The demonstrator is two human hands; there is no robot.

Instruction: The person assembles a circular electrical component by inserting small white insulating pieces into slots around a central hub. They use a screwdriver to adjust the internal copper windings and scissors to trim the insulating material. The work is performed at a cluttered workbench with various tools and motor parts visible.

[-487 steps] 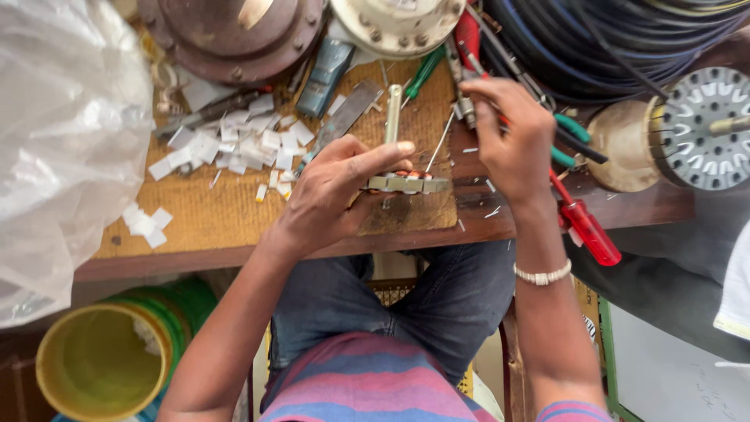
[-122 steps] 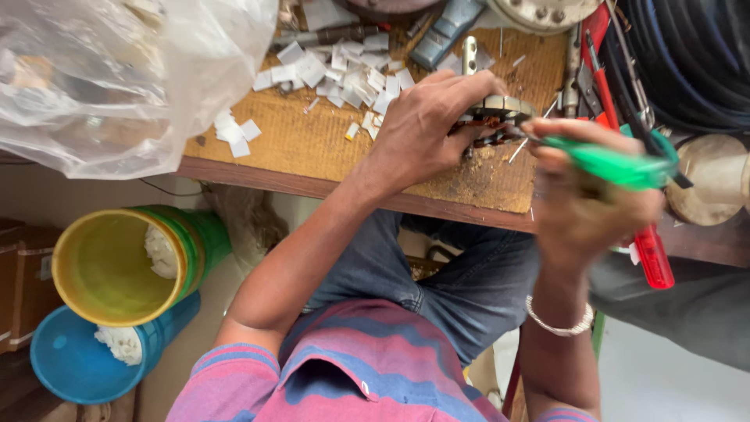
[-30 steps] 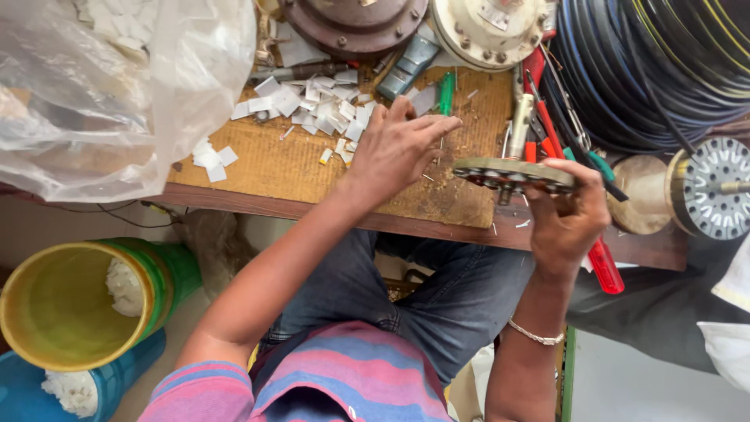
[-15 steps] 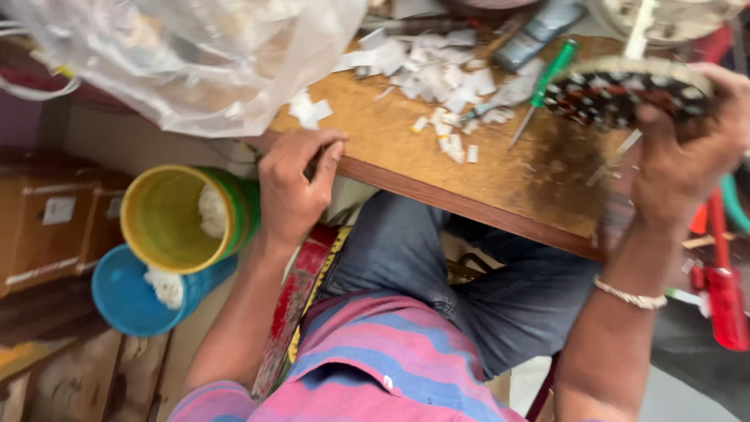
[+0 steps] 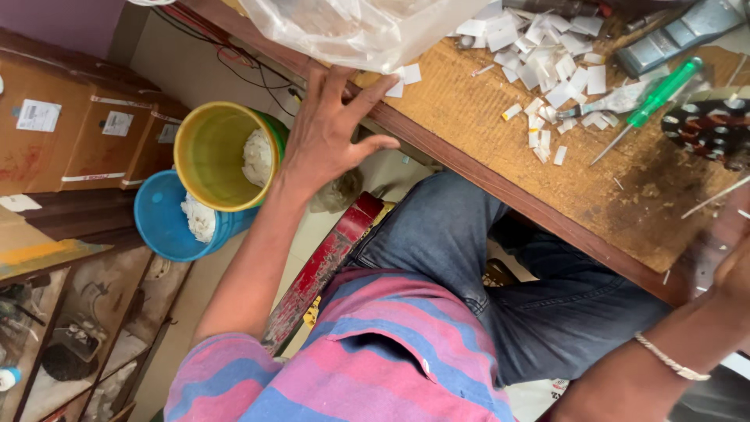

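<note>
Crinkled clear plastic bag meets spread left hand above worn wooden bench.

Stood below the bench: yellow bucket nested against blue bucket, both holding white scraps, possibly paper; cardboard boxes alongside.

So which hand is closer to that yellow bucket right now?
Left. The left hand reaches past the table edge, just right of the yellow bucket. The right hand is far across, at the picture's right edge.
</note>
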